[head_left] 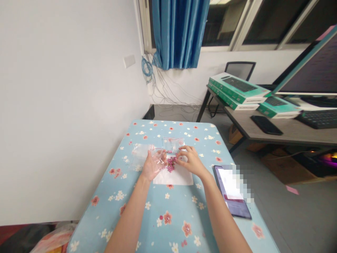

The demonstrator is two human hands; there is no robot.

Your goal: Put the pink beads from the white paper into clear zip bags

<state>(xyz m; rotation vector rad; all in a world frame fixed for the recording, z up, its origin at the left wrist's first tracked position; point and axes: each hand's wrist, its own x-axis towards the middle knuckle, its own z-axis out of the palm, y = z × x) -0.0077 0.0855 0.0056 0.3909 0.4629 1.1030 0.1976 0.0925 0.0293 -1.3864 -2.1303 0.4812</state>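
My left hand (150, 168) is closed on a clear plastic bag (158, 156), whose film lies across its fingers. Small round pinkish-purple beads (171, 166) sit heaped on a white sheet (184, 178) between my hands. At the heap's right edge, my right hand (191, 162) has its fingers bent, with thumb and fingertips drawn in close to the beads. Whatever may be between those fingertips is too small to make out. Another clear bag (172, 142) lies flat just behind the heap, and more clear plastic (139, 151) spreads out left of my left hand.
Blue flowered cloth covers the table (168, 207). A phone (233, 193) with a lit screen lies near its right edge. The wall (65, 105) runs close along the left. To the right stands a desk (252, 126) with keyboard boxes (237, 91), a dark phone (266, 125) and a monitor (313, 70).
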